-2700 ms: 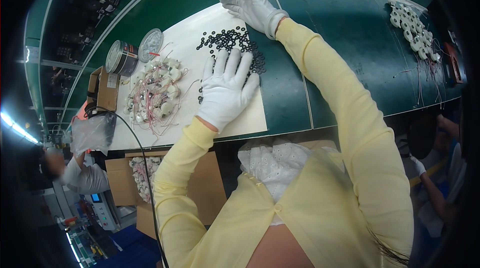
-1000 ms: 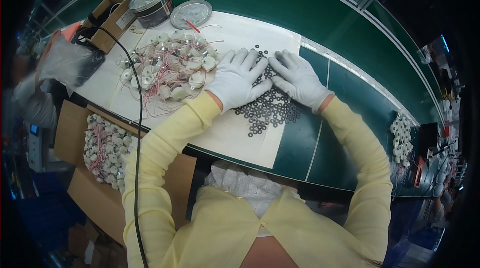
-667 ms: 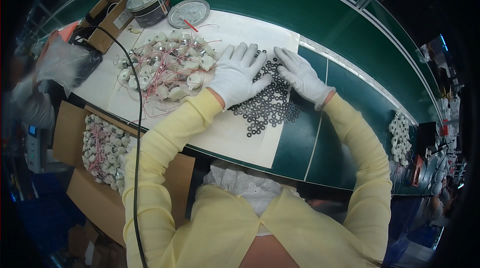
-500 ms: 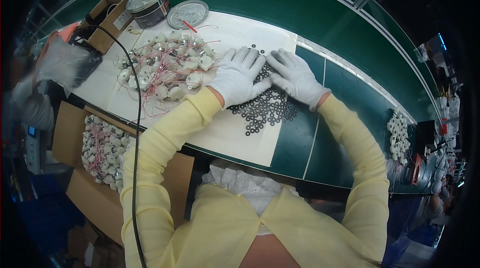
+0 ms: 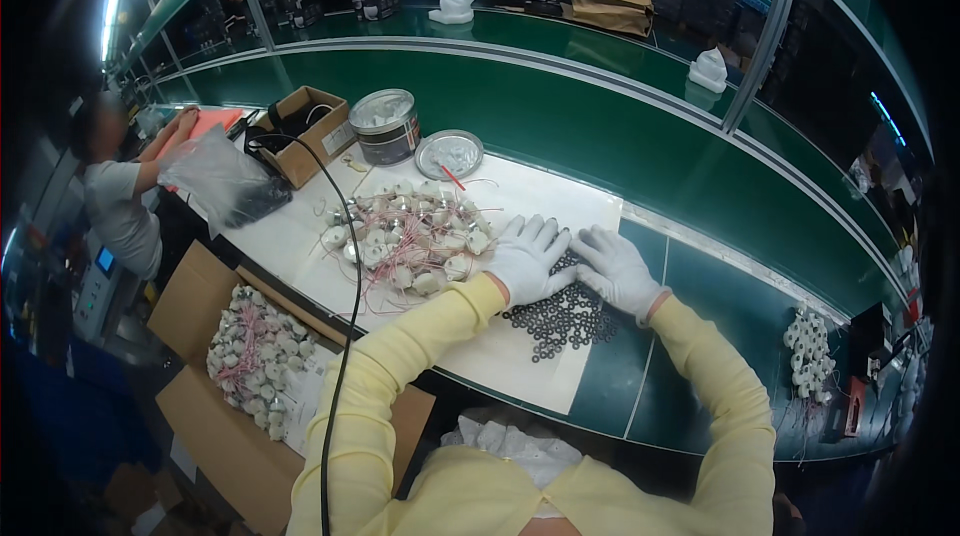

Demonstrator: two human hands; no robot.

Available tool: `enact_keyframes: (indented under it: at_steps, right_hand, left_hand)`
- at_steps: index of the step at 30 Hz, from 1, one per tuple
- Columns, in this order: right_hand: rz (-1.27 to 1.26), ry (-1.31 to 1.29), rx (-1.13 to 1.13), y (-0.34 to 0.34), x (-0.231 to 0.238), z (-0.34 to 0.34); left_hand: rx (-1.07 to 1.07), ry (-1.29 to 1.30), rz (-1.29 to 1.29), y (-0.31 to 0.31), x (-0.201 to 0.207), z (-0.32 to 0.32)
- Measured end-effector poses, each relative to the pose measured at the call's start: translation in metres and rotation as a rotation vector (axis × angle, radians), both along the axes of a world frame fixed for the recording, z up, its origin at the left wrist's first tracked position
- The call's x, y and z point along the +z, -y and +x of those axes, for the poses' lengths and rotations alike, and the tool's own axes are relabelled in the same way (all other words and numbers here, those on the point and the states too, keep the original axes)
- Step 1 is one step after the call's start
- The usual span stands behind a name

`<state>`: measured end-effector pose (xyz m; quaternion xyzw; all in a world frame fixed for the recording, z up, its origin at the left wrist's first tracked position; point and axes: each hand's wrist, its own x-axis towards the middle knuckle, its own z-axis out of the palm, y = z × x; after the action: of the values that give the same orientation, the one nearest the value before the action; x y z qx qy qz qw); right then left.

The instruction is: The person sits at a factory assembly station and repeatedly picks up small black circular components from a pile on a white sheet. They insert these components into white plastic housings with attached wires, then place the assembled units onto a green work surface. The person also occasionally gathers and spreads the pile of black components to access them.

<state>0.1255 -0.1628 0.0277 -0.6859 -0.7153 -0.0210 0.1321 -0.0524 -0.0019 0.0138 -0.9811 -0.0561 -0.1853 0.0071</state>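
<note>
Many small black rings (image 5: 562, 323) are spread over a white sheet on the bench, some reaching onto its green top. My left hand (image 5: 528, 258), in a white glove, lies over the far left part of the rings, fingers stretched out and thumb toward the right hand. Beside it my right hand (image 5: 618, 271), gloved too, rests with extended fingers over the far right part. The two hands nearly meet, and rings show between and below them. Left of my left hand is a heap of small white round parts (image 5: 410, 236) with pink wires.
Behind the heap stand a tub (image 5: 385, 128), a round lid (image 5: 449, 154) and an open carton (image 5: 303, 136). A box of similar white parts (image 5: 193, 308) sits lower left. A black cable (image 5: 352, 326) hangs across my left sleeve. Co-workers (image 5: 120, 186) sit at left and beyond the partition.
My view has tilted upward, so the bench sits lower in the picture and co-workers show. Both hands still lie flat over the rings, with little visible shift against the bench.
</note>
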Motion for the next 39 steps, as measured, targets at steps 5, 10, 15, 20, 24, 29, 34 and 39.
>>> enact_keyframes:
  at_steps: [5,10,15,20,24,29,34,39]
  right_hand:
    - [0.057,-0.283,-0.137,0.022,0.001,-0.020]
    - [-0.038,-0.078,-0.156,0.076,0.004,-0.061]
    - [-0.019,0.067,-0.197,0.060,-0.002,-0.064]
    - [-0.035,0.065,-0.185,0.041,0.002,-0.055]
    - [0.026,-0.070,-0.181,0.041,0.015,-0.048]
    - [0.057,-0.368,-0.193,-0.011,0.051,-0.070]
    - [-0.066,-0.271,-0.272,-0.112,0.042,-0.094]
    - [-0.247,-0.227,-0.323,-0.171,0.044,-0.120]
  left_hand:
    - [0.015,0.133,0.016,-0.003,-0.004,0.002]
    - [0.077,0.195,-0.041,-0.006,-0.023,0.026]
    - [0.042,0.271,-0.052,0.006,-0.039,0.039]
    - [0.098,0.256,-0.088,0.004,-0.018,0.028]
    - [0.101,0.229,-0.055,-0.012,0.036,-0.026]
    - [0.115,0.321,0.175,-0.053,0.023,-0.100]
    - [0.120,0.268,0.159,-0.069,0.026,-0.122]
    - [0.145,0.258,0.155,-0.069,0.029,-0.123]
